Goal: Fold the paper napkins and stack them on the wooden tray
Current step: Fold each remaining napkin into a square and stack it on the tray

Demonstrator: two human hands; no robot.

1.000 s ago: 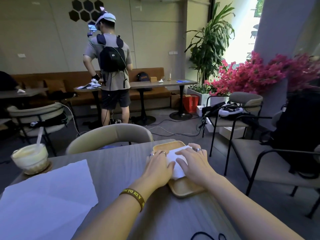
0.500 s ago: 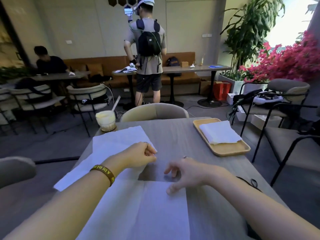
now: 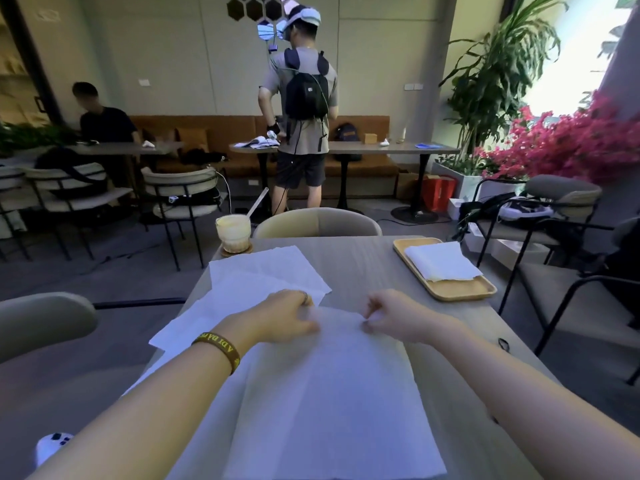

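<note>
Together the left hand [image 3: 287, 318] and right hand [image 3: 391, 315] pinch the far edge of the napkin [image 3: 329, 393]

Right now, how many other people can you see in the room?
2. A standing person with a black backpack is at the far table. A seated person is at the left-hand table. Others may be hidden from view.

Our left hand [image 3: 287, 317]: forearm stretched forward over the surface, fingers curled, pinching the far edge of the napkin [image 3: 329, 393]. Our right hand [image 3: 391, 315]: forearm likewise forward, fingers curled, pinching the same edge, near the left.
</note>
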